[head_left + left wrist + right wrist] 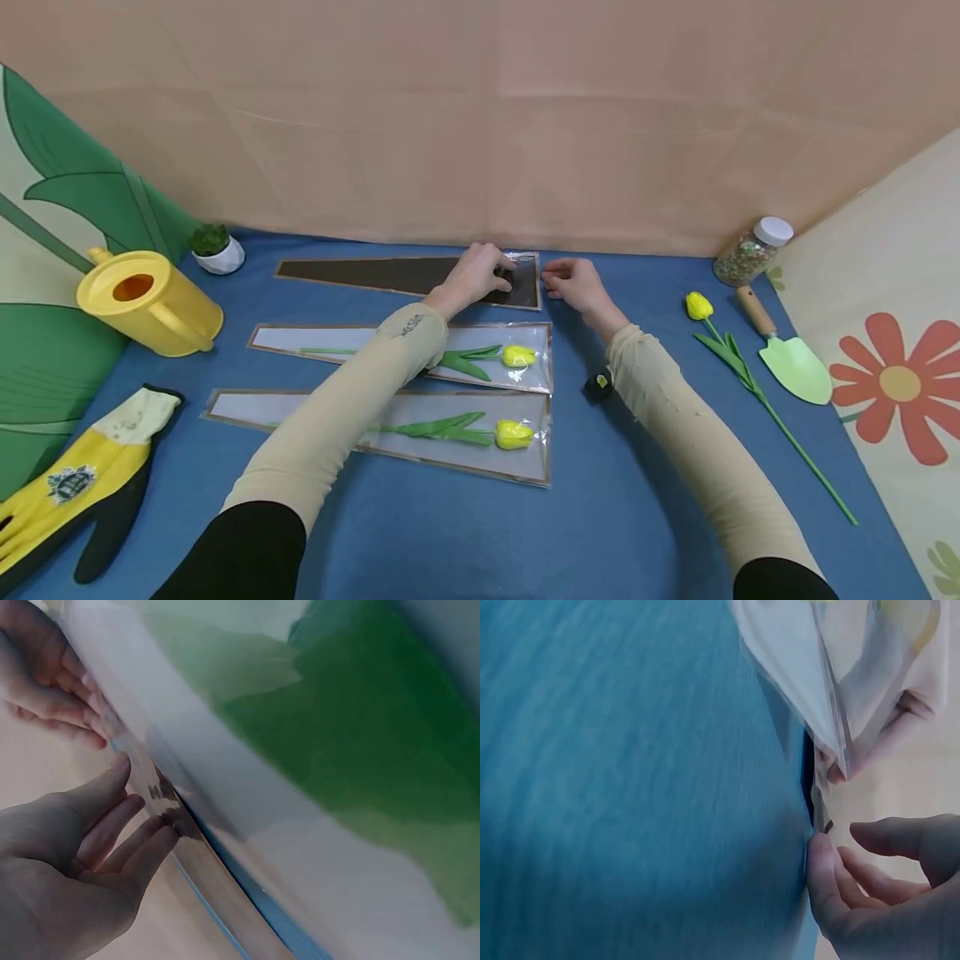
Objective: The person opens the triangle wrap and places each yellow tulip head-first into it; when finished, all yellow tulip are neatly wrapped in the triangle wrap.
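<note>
At the back of the blue table [450, 533] lies a long empty sleeve [375, 273], dark inside, with its wide mouth to the right. The left hand [480, 273] rests on that wide end, fingers bent over the plastic and holding it down. The right hand [573, 282] is at the mouth's edge, its fingertips [821, 859] touching the rim; whether it pinches the rim I cannot tell.

Nearer lie two more clear sleeves. The middle sleeve [337, 340] has a yellow tulip [517, 357] inside. The front sleeve [315, 412] holds another tulip [513, 434]. A loose tulip [699, 307] lies on the right, beside a green trowel [791, 360] and a jar [750, 250] full of little beads. On the left stand a yellow watering can [146, 302] and a small potted plant [216, 248].
</note>
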Available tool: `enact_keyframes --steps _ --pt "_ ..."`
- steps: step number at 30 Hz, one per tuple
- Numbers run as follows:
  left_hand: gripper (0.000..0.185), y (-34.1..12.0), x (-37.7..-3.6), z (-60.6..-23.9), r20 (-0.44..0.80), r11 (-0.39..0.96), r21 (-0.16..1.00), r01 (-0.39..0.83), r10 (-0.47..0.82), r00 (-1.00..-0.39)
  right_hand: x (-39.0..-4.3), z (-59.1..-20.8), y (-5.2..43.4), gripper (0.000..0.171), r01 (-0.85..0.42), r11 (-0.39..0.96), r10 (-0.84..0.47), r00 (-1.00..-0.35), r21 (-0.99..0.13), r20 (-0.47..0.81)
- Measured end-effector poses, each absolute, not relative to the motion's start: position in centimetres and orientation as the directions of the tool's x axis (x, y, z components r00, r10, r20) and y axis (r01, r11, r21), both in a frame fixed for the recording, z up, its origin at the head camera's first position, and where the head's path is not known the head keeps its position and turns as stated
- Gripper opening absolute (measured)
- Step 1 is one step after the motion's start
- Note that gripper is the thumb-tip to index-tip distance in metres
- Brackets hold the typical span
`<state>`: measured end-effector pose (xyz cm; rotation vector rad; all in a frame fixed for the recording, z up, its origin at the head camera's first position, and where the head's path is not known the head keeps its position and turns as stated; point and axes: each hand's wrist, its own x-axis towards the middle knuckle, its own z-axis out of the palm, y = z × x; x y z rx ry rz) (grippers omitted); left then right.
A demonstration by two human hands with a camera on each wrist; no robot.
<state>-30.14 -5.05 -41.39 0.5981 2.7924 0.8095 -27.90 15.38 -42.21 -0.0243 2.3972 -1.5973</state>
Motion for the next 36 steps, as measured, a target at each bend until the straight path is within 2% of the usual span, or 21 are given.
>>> enact_keyframes --steps 21,29,36 --pt "0.036 -4.9 -29.7 -41.9 0.01 0.771 0.534 0.346 0.404 -0.915 -27.1 -41.8 13.8 0.035 0.138 0.288 -0.09 -0.981 -0.948 -0.17" --pt "0.037 -4.8 -29.4 -42.0 0.017 0.777 0.535 0.331 0.382 -0.924 -27.3 -42.6 13.2 0.039 0.126 0.162 -0.069 -0.988 -0.979 -0.138" --pt "0.036 -4.6 -29.3 -42.1 0.013 0.792 0.515 0.328 0.375 -0.927 -27.2 -42.9 12.4 0.039 0.096 0.162 -0.066 -0.992 -0.982 -0.108"
